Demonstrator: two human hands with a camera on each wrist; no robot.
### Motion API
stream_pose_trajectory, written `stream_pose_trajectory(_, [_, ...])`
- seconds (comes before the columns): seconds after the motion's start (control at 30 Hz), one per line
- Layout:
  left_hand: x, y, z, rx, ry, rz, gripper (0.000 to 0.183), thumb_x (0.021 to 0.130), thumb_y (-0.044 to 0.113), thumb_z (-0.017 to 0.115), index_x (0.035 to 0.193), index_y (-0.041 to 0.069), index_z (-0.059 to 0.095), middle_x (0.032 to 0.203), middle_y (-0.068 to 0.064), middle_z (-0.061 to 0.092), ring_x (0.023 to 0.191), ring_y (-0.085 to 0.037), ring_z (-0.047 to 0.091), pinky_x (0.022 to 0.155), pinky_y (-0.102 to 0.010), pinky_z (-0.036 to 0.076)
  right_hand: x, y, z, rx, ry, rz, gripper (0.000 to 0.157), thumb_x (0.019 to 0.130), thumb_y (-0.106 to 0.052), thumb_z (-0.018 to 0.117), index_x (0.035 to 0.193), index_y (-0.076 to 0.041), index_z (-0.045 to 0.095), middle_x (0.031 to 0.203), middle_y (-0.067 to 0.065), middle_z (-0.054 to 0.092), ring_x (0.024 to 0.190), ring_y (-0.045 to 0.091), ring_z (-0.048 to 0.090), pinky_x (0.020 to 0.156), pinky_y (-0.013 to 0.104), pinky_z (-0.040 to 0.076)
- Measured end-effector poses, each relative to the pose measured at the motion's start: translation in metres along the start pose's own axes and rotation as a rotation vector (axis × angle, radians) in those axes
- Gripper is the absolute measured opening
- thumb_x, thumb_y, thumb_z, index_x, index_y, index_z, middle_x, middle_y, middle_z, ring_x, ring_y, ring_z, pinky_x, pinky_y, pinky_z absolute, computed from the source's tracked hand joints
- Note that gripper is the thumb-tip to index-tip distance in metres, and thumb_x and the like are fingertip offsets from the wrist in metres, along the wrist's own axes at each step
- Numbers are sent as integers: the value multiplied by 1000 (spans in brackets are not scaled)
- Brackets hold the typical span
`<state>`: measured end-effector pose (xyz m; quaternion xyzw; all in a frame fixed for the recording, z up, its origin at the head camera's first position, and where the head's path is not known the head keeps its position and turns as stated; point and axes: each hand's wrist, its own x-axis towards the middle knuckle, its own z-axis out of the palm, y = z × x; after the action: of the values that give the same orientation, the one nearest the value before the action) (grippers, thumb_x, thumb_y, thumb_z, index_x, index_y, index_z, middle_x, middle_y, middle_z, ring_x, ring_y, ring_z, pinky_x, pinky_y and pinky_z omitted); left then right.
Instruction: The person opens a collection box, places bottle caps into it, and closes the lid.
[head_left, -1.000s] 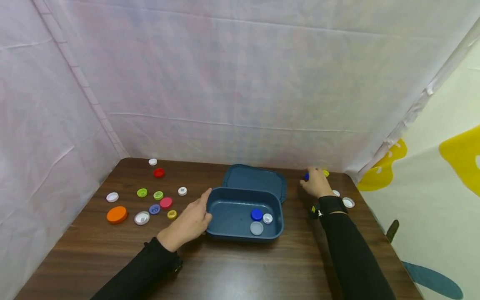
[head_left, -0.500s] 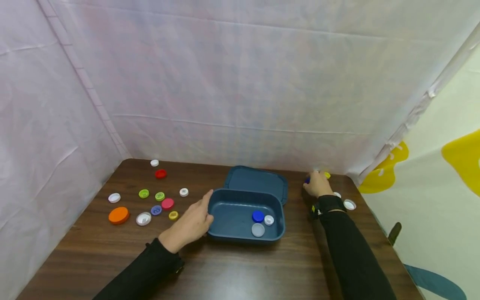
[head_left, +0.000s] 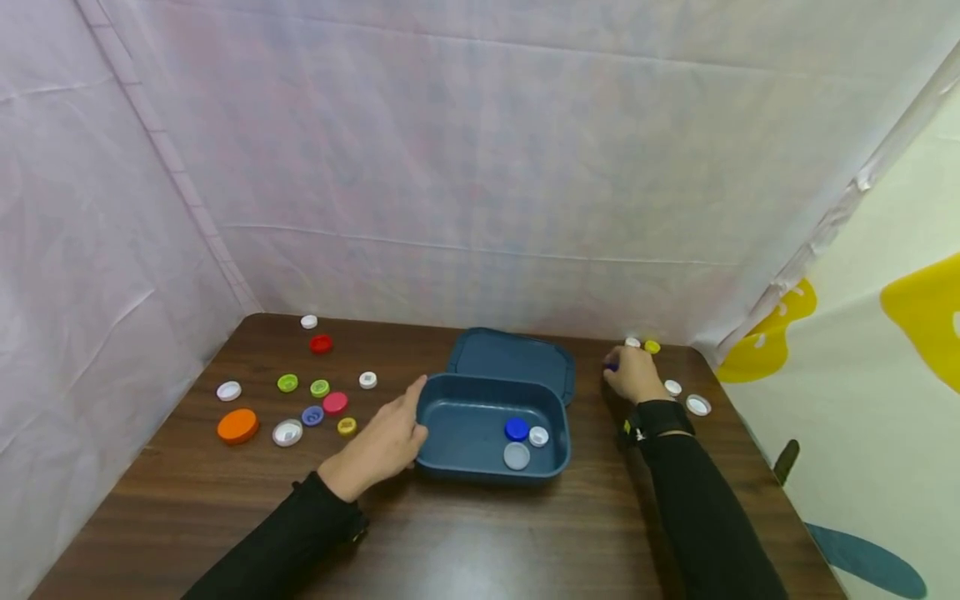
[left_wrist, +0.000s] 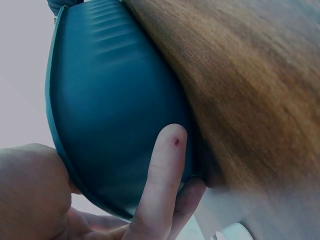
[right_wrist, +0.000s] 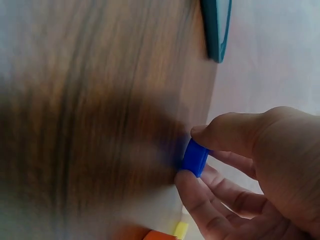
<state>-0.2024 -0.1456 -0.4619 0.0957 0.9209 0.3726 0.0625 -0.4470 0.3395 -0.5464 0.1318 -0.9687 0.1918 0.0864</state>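
Observation:
My right hand [head_left: 634, 375] pinches a blue bottle cap [right_wrist: 195, 158] between thumb and fingertips. In the right wrist view the cap is on edge, close over the tabletop; in the head view the hand mostly hides it. My left hand [head_left: 382, 437] grips the left end of a dark blue plastic box [head_left: 465, 477], with fingers against its outer wall [left_wrist: 115, 100]. Inside the box, toward the right, lie a blue cap [head_left: 516, 429], a small white cap [head_left: 538, 437] and a grey cap [head_left: 517, 456].
Behind the box lies its lid [head_left: 513, 357]. Around my right hand are a yellow cap [head_left: 652, 347] and white caps [head_left: 698, 406]. An orange piece [right_wrist: 159, 235] shows at the right wrist view's bottom. Several mixed caps, including a large orange one [head_left: 237, 426], spread over the left side.
My right hand has drawn slightly nearer with the blue cap, uncovering a white cap behind it. My left hand stays on the box.

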Motion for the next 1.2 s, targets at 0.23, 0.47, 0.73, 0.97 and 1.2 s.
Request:
stream_pose_trajectory(0.23, [2, 1, 0, 5, 1, 7, 82, 113, 2, 59, 185, 2, 20, 163, -32, 57, 66, -11, 70, 67, -29, 62, -50, -94, -57, 62, 15, -10, 24, 103, -4, 78, 124, 10, 81, 124, 32, 83, 115, 53, 79, 102, 67, 65])
stream_pose_trajectory(0.47, [4, 0, 1, 26, 11, 2, 81, 113, 3, 61, 184, 2, 21, 155, -30, 61, 68, -11, 69, 66, -28, 60, -63, -128, -70, 122, 97, -89, 23, 103, -5, 82, 124, 5, 83, 122, 28, 84, 110, 48, 81, 99, 65, 67])
stream_pose_trajectory(0.73, [4, 0, 0, 25, 9, -27, 82, 113, 4, 62, 184, 4, 21, 160, -31, 60, 70, -12, 70, 66, -28, 62, -87, -178, -81, 171, 53, -174, 21, 104, -4, 83, 125, -2, 84, 118, 21, 76, 101, 31, 75, 91, 52, 67])
stream_pose_trajectory(0.97, [4, -1, 1, 19, 5, -23, 82, 112, 3, 61, 184, 4, 22, 153, -30, 62, 69, -13, 69, 64, -29, 61, -108, -206, -79, 171, -38, -260, 20, 102, -4, 86, 122, -7, 86, 113, 12, 76, 94, 19, 69, 85, 39, 65])
stream_pose_trajectory(1.2, [4, -1, 0, 27, 7, -19, 82, 112, 3, 61, 184, 3, 22, 139, -27, 65, 69, -13, 68, 65, -30, 60, -125, -223, -73, 163, -215, -365, 20, 102, -5, 88, 122, -6, 85, 118, 10, 78, 101, 25, 74, 90, 39, 71])
